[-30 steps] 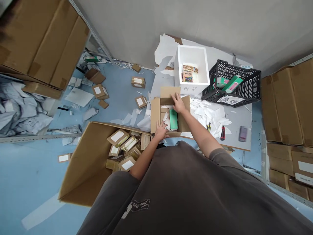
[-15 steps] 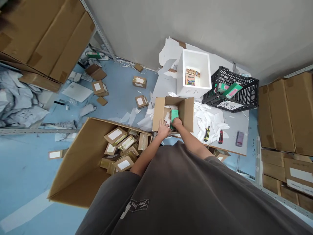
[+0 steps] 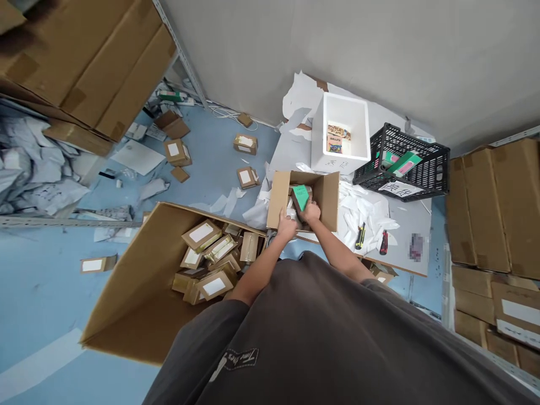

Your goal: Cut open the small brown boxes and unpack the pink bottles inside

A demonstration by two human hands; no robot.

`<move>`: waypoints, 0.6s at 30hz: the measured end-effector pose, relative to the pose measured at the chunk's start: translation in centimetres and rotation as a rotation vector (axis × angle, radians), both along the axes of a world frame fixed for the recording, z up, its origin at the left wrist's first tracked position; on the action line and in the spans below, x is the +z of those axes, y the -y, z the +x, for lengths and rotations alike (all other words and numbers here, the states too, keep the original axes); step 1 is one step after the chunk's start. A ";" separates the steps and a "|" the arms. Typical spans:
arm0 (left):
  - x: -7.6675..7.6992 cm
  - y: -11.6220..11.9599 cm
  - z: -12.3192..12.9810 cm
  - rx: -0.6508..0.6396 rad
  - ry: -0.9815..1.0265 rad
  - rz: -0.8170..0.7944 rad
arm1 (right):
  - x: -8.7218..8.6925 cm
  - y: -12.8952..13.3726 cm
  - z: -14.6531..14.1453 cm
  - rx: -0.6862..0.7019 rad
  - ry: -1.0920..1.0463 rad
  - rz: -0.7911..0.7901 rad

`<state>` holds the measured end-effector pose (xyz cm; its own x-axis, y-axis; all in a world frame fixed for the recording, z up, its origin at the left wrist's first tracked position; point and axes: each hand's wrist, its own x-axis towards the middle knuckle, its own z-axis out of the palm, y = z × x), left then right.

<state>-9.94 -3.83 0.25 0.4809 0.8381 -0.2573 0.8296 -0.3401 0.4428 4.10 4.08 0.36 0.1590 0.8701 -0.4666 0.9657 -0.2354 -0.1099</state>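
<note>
You are standing over a big open carton (image 3: 139,292) heaped with kraft parcels (image 3: 201,235), while a white foam box (image 3: 333,164) and black plastic crate (image 3: 439,163) are sitting on the table (image 3: 400,253) ahead.

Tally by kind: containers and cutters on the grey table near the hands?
White foam box: 1
Black plastic crate: 1
Open cardboard carton: 1
Yellow utility knife: 1
Red-handled cutter: 1
Total: 5
</note>
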 end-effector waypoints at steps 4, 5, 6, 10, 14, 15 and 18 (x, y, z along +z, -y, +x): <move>0.4 -0.8 -0.9 -0.006 -0.044 0.041 | 3.9 -0.5 0.7 0.091 -0.050 0.157; 0.5 -1.0 -1.3 -0.003 -0.039 0.044 | 4.9 -0.7 1.1 0.106 -0.073 0.168; 0.7 -1.3 -1.8 -0.004 -0.030 0.036 | 6.0 -0.9 1.7 0.124 -0.097 0.177; 3.0 -3.1 -3.6 0.101 0.095 0.001 | 10.2 -1.7 4.8 0.271 -0.154 0.248; 7.6 -6.3 -2.9 0.280 0.262 0.290 | 14.6 -1.9 7.8 0.496 -0.147 0.300; 8.7 -7.2 -2.1 0.234 0.270 0.338 | 15.7 -1.9 8.4 0.561 -0.140 0.301; 11.4 -9.5 1.1 0.015 0.253 0.322 | 18.8 -1.5 10.3 0.750 -0.120 0.312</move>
